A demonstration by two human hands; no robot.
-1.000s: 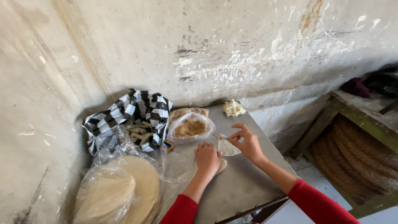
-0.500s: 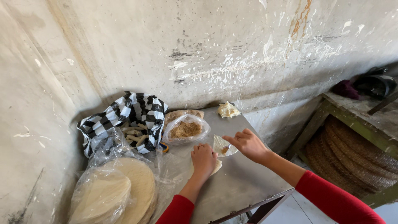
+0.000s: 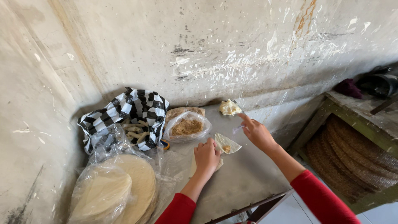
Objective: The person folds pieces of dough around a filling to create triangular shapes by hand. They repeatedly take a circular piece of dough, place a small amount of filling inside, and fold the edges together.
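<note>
Grey table (image 3: 248, 178), stained plaster wall (image 3: 207, 41), corner

A rough, grey plastered wall (image 3: 199, 45) streaked with white splashes rises behind the grey counter (image 3: 244, 178). To the right stands a worn wooden shelf (image 3: 352, 108) over pale floor tiles (image 3: 385, 213), in soft daylight.
</note>
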